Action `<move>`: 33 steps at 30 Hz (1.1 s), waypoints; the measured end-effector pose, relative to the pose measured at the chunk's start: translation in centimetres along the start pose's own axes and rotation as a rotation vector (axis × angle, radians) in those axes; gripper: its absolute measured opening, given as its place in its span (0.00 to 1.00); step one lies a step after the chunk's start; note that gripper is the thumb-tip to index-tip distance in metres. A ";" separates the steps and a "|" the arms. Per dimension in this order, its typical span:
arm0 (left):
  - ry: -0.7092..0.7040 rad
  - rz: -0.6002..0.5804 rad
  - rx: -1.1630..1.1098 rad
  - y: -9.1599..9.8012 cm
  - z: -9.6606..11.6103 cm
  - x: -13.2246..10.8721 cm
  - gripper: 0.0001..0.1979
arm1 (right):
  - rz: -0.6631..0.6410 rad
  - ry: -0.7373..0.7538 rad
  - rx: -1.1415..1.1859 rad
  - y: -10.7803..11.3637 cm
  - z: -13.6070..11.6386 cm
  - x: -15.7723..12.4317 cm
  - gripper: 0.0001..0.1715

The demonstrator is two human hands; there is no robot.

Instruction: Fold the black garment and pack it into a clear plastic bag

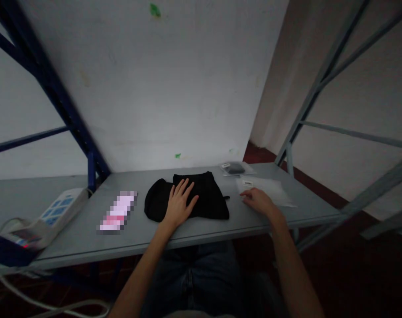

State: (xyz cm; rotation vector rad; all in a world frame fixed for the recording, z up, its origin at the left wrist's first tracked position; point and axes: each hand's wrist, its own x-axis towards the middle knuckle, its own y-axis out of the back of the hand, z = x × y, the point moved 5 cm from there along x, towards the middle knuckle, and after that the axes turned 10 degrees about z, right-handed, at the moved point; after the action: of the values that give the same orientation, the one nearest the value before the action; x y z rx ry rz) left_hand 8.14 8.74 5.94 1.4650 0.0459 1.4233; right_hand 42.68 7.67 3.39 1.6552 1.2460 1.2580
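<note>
A folded black cloth garment (191,196) lies near the middle of a grey metal shelf board (221,225), close to the board's front edge. The left hand (180,204) rests flat on top of the garment with fingers spread, gripping nothing. The right hand (259,199) is just to the right of the garment, apart from it, palm down with loosely open fingers touching the near corner of a flat clear plastic bag (270,190) with a small white label. Behind that bag, toward the wall, sits a second small clear packet holding something dark (234,168); its contents are too dim to make out.

Left of the garment, bare board separates it from a pink and white blurred patch (118,211), whose nature cannot be told. Further left, a white power strip with blue buttons (51,214) lies at the board's left end, its white cable (9,274) running out of view. Bare board lies in front of the right hand up to the front edge. The forearms are cut off at the bottom.
</note>
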 end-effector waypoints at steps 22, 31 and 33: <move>-0.030 0.021 -0.003 -2.0 0.5 0.4 0.26 | 0.402 0.037 0.266 4.6 -3.1 0.3 0.12; -0.002 0.061 -0.192 -0.3 0.2 -1.1 0.20 | 0.512 0.553 0.388 1.2 -20.3 -3.0 0.12; -0.030 0.034 -0.178 -0.2 -0.1 -1.6 0.15 | 0.477 0.592 0.369 -0.2 -21.5 -3.6 0.12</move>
State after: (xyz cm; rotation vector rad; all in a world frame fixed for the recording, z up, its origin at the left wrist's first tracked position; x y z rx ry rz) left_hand 7.77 7.87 4.69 1.3451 -0.1227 1.3953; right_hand 21.82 3.84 8.25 1.9983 1.5491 2.0122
